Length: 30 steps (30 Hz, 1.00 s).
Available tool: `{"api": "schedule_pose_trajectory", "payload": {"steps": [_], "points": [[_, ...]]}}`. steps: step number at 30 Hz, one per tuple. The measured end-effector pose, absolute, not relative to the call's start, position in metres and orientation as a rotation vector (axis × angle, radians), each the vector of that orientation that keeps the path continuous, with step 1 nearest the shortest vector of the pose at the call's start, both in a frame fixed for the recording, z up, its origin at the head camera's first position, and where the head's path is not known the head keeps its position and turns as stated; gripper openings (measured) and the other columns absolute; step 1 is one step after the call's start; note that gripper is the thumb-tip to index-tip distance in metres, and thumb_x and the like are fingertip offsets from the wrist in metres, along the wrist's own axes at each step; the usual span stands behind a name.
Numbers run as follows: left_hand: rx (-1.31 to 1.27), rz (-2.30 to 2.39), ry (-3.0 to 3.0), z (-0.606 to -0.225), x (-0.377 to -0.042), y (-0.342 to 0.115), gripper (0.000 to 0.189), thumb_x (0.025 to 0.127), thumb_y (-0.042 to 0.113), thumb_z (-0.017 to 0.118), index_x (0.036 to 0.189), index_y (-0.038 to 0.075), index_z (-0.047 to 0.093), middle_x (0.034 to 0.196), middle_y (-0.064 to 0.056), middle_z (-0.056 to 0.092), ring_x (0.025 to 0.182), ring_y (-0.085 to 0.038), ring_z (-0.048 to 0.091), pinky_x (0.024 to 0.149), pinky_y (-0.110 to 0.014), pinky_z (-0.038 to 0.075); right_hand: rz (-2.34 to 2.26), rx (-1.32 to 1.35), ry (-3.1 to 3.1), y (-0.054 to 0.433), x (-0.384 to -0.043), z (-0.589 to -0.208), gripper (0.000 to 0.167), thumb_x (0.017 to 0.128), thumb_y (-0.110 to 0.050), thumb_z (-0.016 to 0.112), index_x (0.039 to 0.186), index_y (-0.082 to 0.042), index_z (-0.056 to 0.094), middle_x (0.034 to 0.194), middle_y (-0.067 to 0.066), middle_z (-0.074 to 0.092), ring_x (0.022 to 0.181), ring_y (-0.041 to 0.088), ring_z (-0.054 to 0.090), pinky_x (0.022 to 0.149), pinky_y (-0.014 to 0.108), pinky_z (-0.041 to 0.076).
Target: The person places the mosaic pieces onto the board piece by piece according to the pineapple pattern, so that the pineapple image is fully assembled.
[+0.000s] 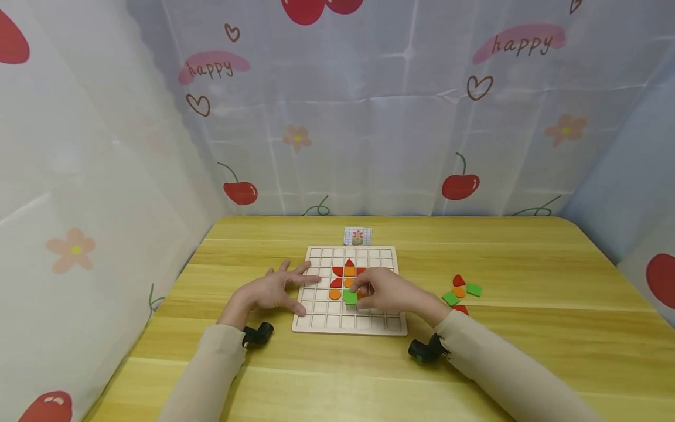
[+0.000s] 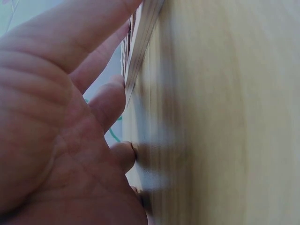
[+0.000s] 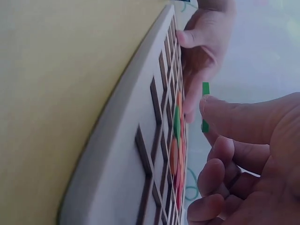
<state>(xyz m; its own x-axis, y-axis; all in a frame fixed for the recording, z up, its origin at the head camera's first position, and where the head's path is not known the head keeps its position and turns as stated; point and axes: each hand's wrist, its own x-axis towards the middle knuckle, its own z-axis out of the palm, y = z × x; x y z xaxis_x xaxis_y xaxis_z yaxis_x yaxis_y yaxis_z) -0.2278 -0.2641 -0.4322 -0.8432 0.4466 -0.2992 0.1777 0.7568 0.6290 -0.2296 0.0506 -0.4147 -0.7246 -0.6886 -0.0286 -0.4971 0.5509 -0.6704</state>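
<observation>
Over the middle of the grid board [image 1: 337, 325], my right hand [image 1: 390, 291] pinches a green square tile [image 3: 205, 108] between thumb and finger. The right wrist view shows this tile held above the board, apart from it. Another green tile [image 3: 177, 123] lies in the grid below. Red pieces [image 1: 349, 262], an orange square [image 1: 350, 272] and an orange round piece [image 1: 334, 294] sit in the grid cells; my right hand partly hides the pattern. My left hand [image 1: 271, 289] rests with spread fingers at the board's left edge, thumb and fingertips touching it.
A small pattern card [image 1: 357, 236] lies just behind the board. To the right is a loose group of pieces: green tiles [image 1: 474, 289], red pieces [image 1: 459, 281] and an orange round one [image 1: 459, 291]. Printed curtains [image 1: 369, 135] stand behind the wooden table [image 1: 327, 381] and at its sides.
</observation>
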Motion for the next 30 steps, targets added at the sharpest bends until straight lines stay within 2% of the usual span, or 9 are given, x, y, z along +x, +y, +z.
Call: {"api": "schedule_pose_trajectory", "payload": {"steps": [4,13,30], "points": [[0.480,0.843,2.515,-0.430,-0.227,-0.264,0.075,0.080,0.040,0.086,0.147,0.045,0.054,0.174,0.011,0.013,0.160,-0.038,-0.016,0.119,-0.075,-0.012,-0.911,-0.998,2.490,0.036,-0.227,-0.415,0.014,0.088,-0.009,0.081,0.100,-0.010,0.074,0.074,-0.005,0.054,0.072,0.011,0.048,0.070,0.025,0.042],[0.486,0.857,2.507,-0.431,-0.227,-0.264,0.075,0.080,0.039,0.086,0.148,0.044,0.054,0.174,0.009,0.013,0.160,-0.040,-0.016,0.119,-0.074,-0.013,-0.865,-0.928,2.520,0.011,-0.221,-0.422,0.019,0.087,-0.007,0.081,0.104,-0.009,0.076,0.079,-0.003,0.060,0.075,0.013,0.052,0.068,0.026,0.044],[0.469,0.869,2.500,-0.433,-0.228,-0.266,0.074,0.079,0.039,0.086,0.146,0.047,0.055,0.174,0.010,0.014,0.159,-0.038,-0.018,0.120,-0.074,-0.013,-0.899,-0.908,2.597,0.008,-0.216,-0.424,0.011,0.089,-0.010,0.080,0.100,-0.009,0.077,0.078,-0.003,0.062,0.074,0.013,0.055,0.067,0.027,0.047]]}}
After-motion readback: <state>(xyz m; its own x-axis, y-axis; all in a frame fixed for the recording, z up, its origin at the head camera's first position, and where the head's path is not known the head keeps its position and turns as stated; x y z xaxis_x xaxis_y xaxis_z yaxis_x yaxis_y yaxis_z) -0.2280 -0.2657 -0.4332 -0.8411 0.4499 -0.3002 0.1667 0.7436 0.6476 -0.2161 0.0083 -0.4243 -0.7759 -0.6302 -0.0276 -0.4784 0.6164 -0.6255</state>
